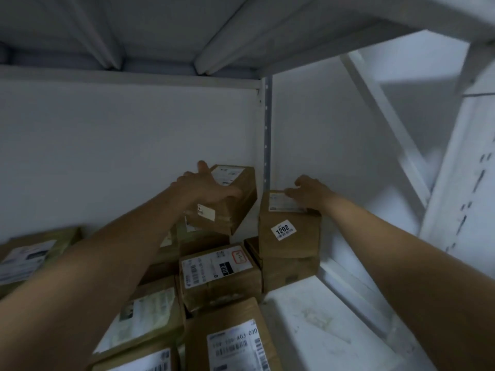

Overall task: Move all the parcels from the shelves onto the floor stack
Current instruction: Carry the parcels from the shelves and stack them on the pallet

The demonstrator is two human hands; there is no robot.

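Up at the back of the white metal shelf (324, 314), the left hand (206, 190) grips a tilted parcel (233, 210), a plain brown cardboard box. The fingers reach over its far top edge and the thumb lies across the near face. A white shipping label on its top and a small white sticker on its side are too blurred to read. It leans above the other boxes, near the back edge.

In the back right corner, beside the perforated upright post (267, 135), stands the 1202 parcel (290, 236), a squarish brown box whose front sticker reads "1202". It sits on another brown box. The right hand (312, 195) rests on its top label with the fingers bent; whether they actually hold the box I cannot tell.

Nearer the front edge lies a flat box (221, 275) with barcodes, a black patch reading "010" and a red-outlined handwritten tag. Closer still, a box's label (235, 341) reads "A03-030" above more barcodes. Left of these lies a box with a pale, glossy label (148, 315), and another labelled box (32, 255) sits toward the left edge. The bare part of the shelf is scuffed and smudged
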